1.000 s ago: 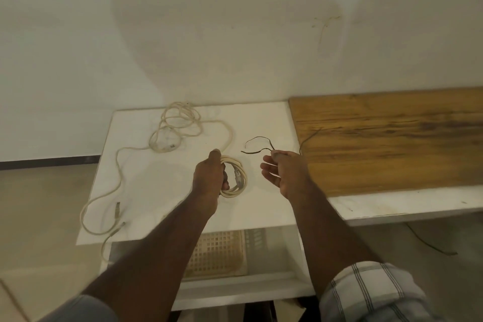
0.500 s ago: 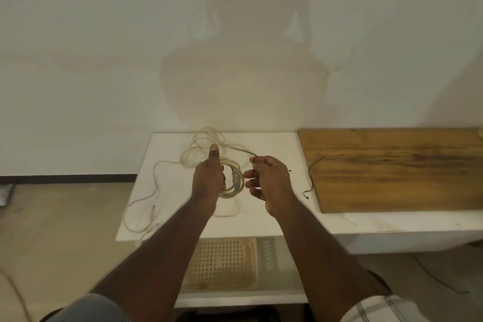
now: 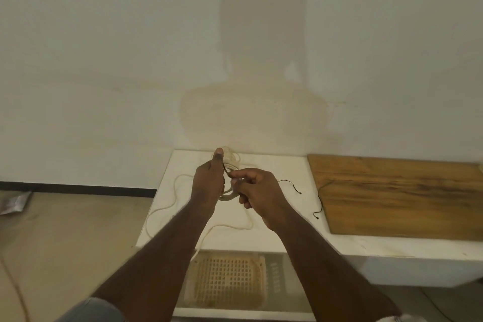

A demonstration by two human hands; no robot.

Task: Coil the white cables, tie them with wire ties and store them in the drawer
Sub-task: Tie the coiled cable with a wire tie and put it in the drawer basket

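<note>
Centrally, coiled white cable (image 3: 230, 195) held above white tabletop (image 3: 282, 172), loops partly hidden behind both hands. Left hand (image 3: 209, 185) wrapped round coil's left side, thumb pointing straight up; grip closed on coil. Right hand (image 3: 257, 192) just beside it, fingers curled, grip pinching dark wire tie (image 3: 225, 169) at coil's top; tie's free end (image 3: 291, 184) trailing right over tabletop. Second white cable (image 3: 167, 206) loose on tabletop, looping left of hands and running along near edge, part bunched by wall behind left thumb. Another dark wire tie (image 3: 320, 201) lying across seam between tabletop and wooden board (image 3: 402, 196) at right. Below tabletop, open drawer (image 3: 235, 314) with pale perforated basket (image 3: 227, 280) inside. Person's shadow on wall (image 3: 104, 60) ahead.
</note>
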